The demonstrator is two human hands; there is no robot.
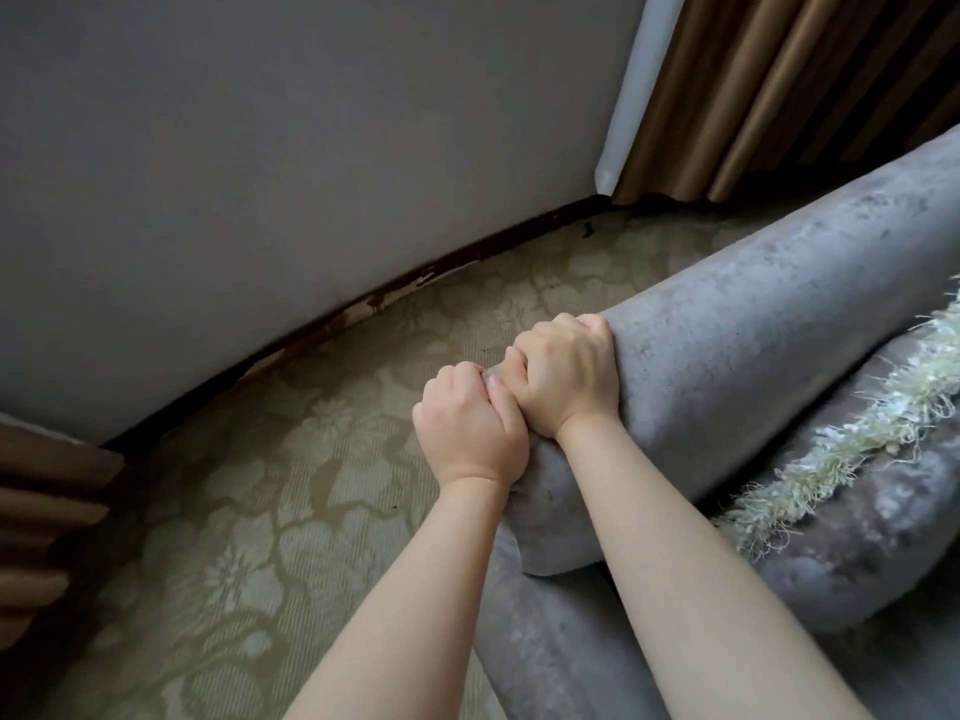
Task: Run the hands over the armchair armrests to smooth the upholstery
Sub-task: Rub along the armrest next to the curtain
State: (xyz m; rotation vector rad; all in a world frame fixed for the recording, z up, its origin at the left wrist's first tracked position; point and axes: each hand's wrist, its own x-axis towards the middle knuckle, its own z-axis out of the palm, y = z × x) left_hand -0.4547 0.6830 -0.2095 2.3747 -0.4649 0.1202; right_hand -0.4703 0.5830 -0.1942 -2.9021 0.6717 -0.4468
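The grey velvet armrest [753,330] runs from the near centre out to the far right, a rounded roll of the armchair. Both hands grip its left edge, side by side and touching. The right hand [566,376] has its fingers curled over the edge; the left hand [470,431], nearer, is curled tight round the upholstery (its fingertips are hidden). To the right lies a grey cushion [857,517] with a cream fringe [831,449]. Left of the armrest is patterned carpet [249,511], then a grey wall [311,148] and, far right, brown curtains [779,96].
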